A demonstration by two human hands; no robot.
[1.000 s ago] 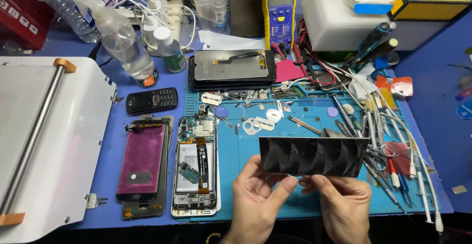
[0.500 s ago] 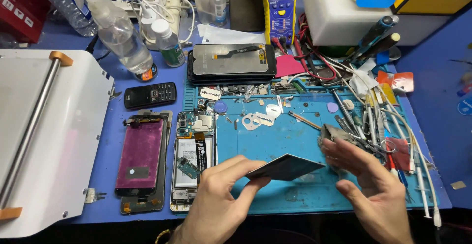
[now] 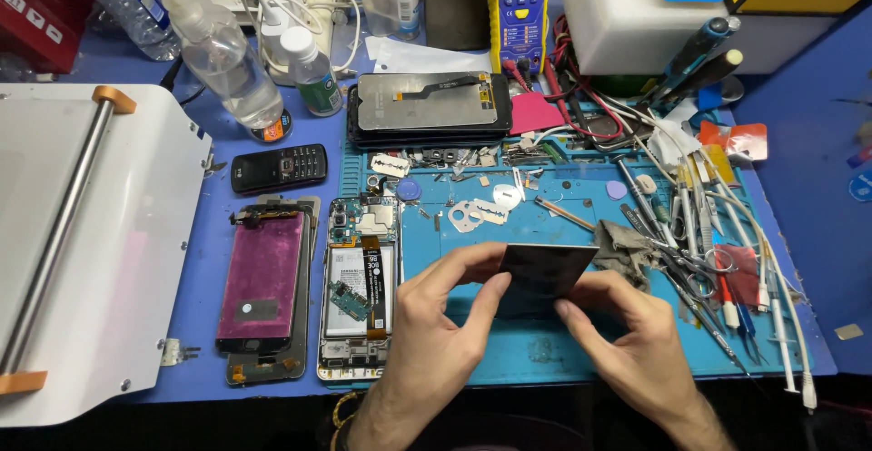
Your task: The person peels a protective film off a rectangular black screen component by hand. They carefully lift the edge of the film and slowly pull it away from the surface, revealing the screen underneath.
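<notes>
Nearest the camera, the left hand [image 3: 434, 324] and the right hand [image 3: 636, 342] meet over the blue work mat [image 3: 545, 360], both pinched on a dark glossy panel [image 3: 543, 271]. The panel sits at the hands' 12 o'clock, tilted; the left thumb and fingers [image 3: 454, 265] clamp its left edge, and the right thumb presses its lower right edge, with the other right fingers hidden behind it. At 9 o'clock from the panel lies an opened phone body [image 3: 359, 287], and beyond it a pink-backed screen [image 3: 262, 278]. At 3 o'clock are a grey rag [image 3: 622, 244] and a spread of tweezers and tools [image 3: 718, 233]. Farther off, at 12 o'clock, a stacked display with a flex cable [image 3: 431, 106] lies before a yellow multimeter [image 3: 520, 6].
</notes>
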